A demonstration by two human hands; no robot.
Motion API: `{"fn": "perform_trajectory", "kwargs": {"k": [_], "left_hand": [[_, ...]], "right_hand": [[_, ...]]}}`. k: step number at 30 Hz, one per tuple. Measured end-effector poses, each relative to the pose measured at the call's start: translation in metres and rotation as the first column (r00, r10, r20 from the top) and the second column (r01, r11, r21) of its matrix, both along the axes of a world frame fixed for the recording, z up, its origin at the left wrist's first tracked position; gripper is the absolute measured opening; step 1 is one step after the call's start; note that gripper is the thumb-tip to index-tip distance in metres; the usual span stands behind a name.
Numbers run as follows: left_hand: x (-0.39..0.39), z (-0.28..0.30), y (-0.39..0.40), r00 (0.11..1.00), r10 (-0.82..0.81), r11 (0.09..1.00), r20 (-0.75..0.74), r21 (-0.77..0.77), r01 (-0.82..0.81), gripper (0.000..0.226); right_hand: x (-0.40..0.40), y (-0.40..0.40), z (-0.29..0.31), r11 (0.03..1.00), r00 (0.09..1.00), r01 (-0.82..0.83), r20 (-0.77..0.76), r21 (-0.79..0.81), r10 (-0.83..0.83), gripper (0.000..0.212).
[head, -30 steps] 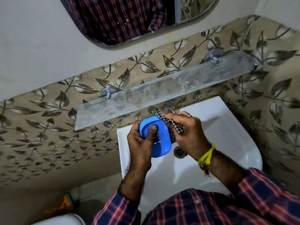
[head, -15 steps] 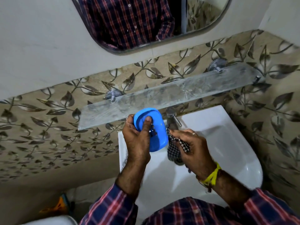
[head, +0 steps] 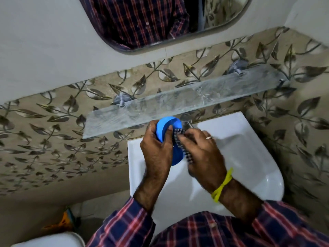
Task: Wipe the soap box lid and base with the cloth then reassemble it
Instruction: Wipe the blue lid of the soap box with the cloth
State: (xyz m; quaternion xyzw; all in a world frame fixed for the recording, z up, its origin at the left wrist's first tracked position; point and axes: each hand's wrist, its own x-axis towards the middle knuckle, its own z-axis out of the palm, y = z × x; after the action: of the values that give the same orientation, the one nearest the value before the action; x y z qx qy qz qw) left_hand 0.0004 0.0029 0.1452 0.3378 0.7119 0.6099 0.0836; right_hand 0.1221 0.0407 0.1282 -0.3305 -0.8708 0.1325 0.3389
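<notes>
Left hand (head: 156, 150) grips blue oval plastic soap box (head: 169, 138); right hand (head: 201, 154) pinches checked cloth (head: 179, 139) against it. Step: wiping. Next: likely reassemble.

A blue plastic soap box (head: 169, 129) is seen near the middle of the frame, slightly above centre, held up on edge with its rounded end uppermost. Whether lid and base are joined cannot be told. Its left side is gripped and its lower part is partly hidden. A black-and-white checked cloth (head: 179, 138) is pressed against its right side, bunched into a narrow strip running down along the blue edge.
</notes>
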Motion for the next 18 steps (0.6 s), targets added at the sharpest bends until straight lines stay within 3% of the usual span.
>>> {"fn": "perform_trajectory", "kwargs": {"k": [3, 6, 12, 15, 18], "left_hand": [[0.005, -0.004, 0.004, 0.999, 0.039, 0.999, -0.021, 0.013, -0.038, 0.013], [0.005, -0.008, 0.003, 0.995, 0.077, 0.997, -0.059, -0.02, -0.079, 0.012], [0.003, -0.013, 0.005, 0.987, 0.046, 0.997, -0.156, -0.055, -0.055, 0.008], [0.003, -0.017, 0.001, 0.977, 0.016, 0.995, -0.214, -0.096, -0.037, 0.009], [-0.009, -0.015, -0.005, 0.966, 0.073, 0.994, -0.247, -0.055, -0.089, 0.015]], "right_hand": [[-0.011, -0.012, 0.002, 0.997, 0.986, 0.07, 0.15, 0.033, -0.074, 0.036], [-0.016, -0.011, 0.005, 0.979, 0.946, 0.119, 0.281, 0.167, -0.163, 0.026], [-0.014, -0.014, 0.011, 0.975, 0.828, -0.047, 0.554, 0.217, -0.083, 0.03], [-0.008, -0.006, 0.009, 0.997, 0.803, -0.076, 0.593, 0.009, 0.056, 0.017], [0.011, 0.007, 0.002, 0.978, 0.802, 0.021, 0.587, -0.206, 0.106, 0.021]]}}
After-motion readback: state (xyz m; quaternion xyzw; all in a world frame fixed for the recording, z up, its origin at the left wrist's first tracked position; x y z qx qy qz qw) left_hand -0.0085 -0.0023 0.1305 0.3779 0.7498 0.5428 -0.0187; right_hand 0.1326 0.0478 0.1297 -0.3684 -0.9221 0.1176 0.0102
